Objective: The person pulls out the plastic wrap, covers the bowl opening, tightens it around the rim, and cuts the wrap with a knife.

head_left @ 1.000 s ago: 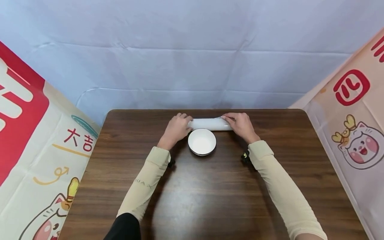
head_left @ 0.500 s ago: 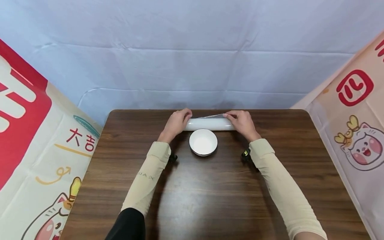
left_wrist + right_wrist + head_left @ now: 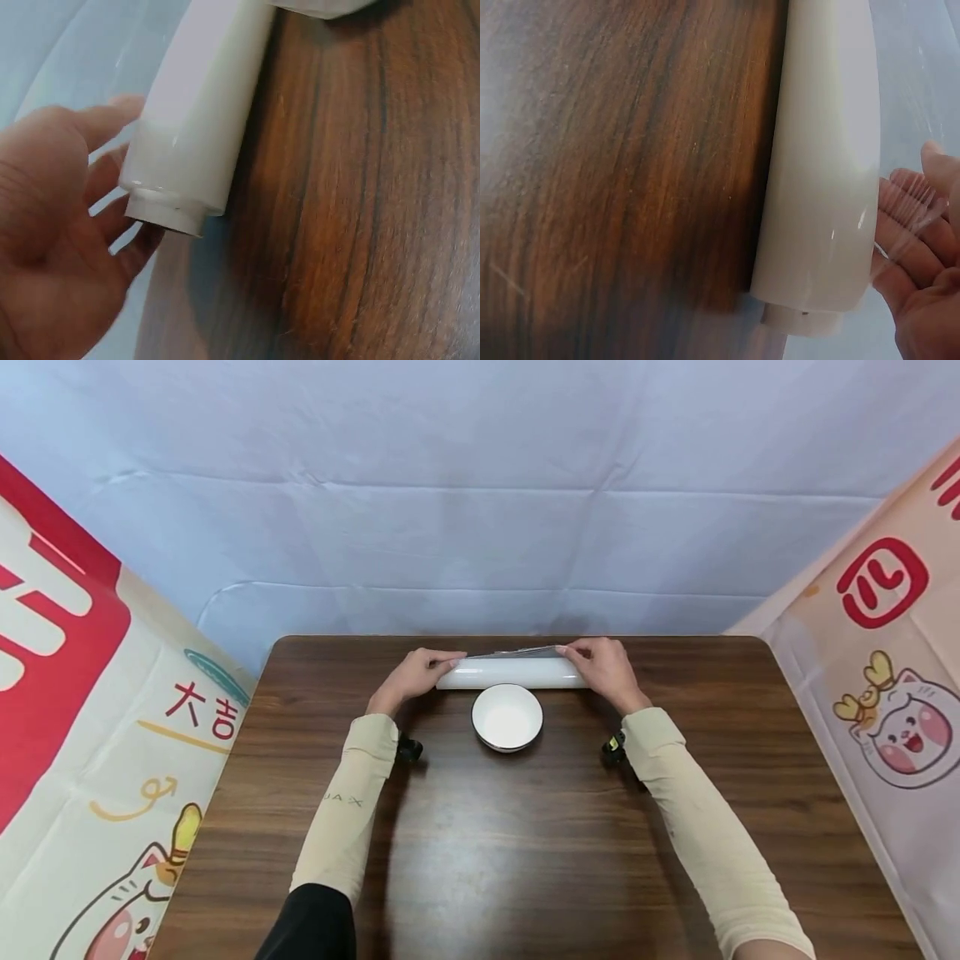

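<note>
A white roll of cling film (image 3: 517, 673) lies crosswise near the table's far edge. From its back a thin clear strip of film (image 3: 517, 652) is lifted, stretched between both hands. My left hand (image 3: 416, 675) pinches this strip by the roll's left end; in the left wrist view the thumb and fingers sit just behind the roll's core end. At the other end my right hand (image 3: 606, 670) pinches the film, which shows wrinkled across its fingers (image 3: 911, 255) in the right wrist view. Just in front of the roll stands a white bowl (image 3: 507, 717) with a dark rim.
The brown wooden table (image 3: 510, 860) stretches toward me in front of the bowl. Behind it hangs a pale cloth backdrop (image 3: 450, 527). Printed banners flank the table on the left (image 3: 67, 693) and the right (image 3: 885, 693).
My left hand first lay over the roll's left end, then rose behind it and shifted left, now at the film's edge. More clear film shows lifted. The right hand keeps its pinch, nearly still.
</note>
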Demonstrator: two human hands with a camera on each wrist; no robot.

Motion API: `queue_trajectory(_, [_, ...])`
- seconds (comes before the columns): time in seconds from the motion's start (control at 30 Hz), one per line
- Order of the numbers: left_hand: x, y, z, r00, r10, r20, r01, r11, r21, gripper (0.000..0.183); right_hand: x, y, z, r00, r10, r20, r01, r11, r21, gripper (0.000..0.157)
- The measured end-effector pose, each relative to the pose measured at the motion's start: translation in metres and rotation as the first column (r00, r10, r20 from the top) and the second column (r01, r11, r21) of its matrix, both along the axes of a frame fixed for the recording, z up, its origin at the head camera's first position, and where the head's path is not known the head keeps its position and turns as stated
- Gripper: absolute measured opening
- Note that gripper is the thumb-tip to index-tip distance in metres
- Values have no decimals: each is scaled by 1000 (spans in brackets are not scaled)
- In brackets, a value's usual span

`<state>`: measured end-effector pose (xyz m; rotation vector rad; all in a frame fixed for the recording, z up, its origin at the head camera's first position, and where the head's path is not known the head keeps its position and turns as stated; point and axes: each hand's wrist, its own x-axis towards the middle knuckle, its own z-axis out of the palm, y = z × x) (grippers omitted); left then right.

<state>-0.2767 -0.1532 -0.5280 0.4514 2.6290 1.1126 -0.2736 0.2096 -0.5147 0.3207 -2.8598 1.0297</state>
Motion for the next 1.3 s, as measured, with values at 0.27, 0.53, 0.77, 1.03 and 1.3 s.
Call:
queue_trajectory(0.27, [-3, 1, -11, 996, 88, 0, -88, 994, 71, 39, 3, 13, -3, 985, 139, 100, -150, 983, 105, 48])
queue_trajectory(0.53, [-1, 1, -13, 995, 94, 22, -95, 992, 78, 42, -1, 38, -7, 963, 201, 179, -228, 963, 146, 65])
queue_trajectory(0.77, [-2, -5, -12, 999, 33, 10, -33, 997, 69, 40, -5, 44, -7, 966, 202, 163, -208, 978, 19, 43])
queue_trajectory(1.03, [-4, -16, -2, 997, -28, 67, 24, 998, 66, 34, -4, 38, -1, 969, 166, 185, -158, 986, -56, 43])
queue_trajectory(1.3, [-9, -16, -2, 997, -80, 21, 77, 990, 117, 33, -6, 32, -3, 966, 163, 200, -143, 984, -110, 46])
